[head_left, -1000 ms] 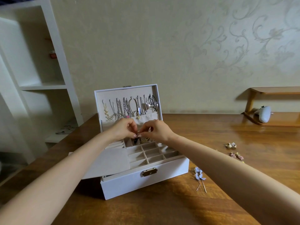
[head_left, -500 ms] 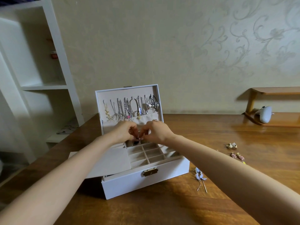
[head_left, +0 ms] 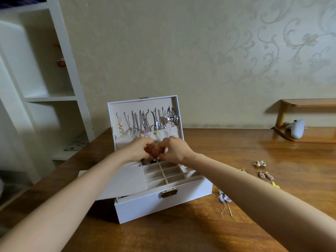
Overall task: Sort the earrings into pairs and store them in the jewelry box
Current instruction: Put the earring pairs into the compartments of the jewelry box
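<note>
Head view. At centre of frame, a white jewelry box [head_left: 145, 204] on a wooden table [head_left: 236, 148], with a brass clasp [head_left: 169, 192] on the front wall facing the camera. At the back, the lid [head_left: 127, 107] raised upright, with a row of necklaces and chains [head_left: 143, 121] hung inside it above a beige pocket. In the box's top tray, a beige grid of compartments [head_left: 163, 174] exposed at centre right. A beige flap [head_left: 123, 180] spread over the tray's left part and past the box's left edge.

Just above the rear row of compartments, left grip [head_left: 137, 149] and right grip [head_left: 175, 150] close together. Fingers of both curled inward, fingertips meeting in the middle. Directly below the fingertips, at a rear compartment, a small dark earring [head_left: 153, 161]. Pinched or merely lying beneath: not possible to tell for either grip.

Loose on the table, right of the box:
- lilac flower earrings [head_left: 224, 199] with long hooks, near the front right corner
- farther right, a cream pair [head_left: 260, 164]
- just below that, a pink pair [head_left: 265, 175]
- a yellow piece [head_left: 275, 184] at the edge of the right forearm

Upper left of frame: a white shelving unit [head_left: 63, 51]. Right edge: a wooden shelf [head_left: 309, 102], with a white object [head_left: 295, 129] on the board below it. Behind everything, scroll-patterned wallpaper.
</note>
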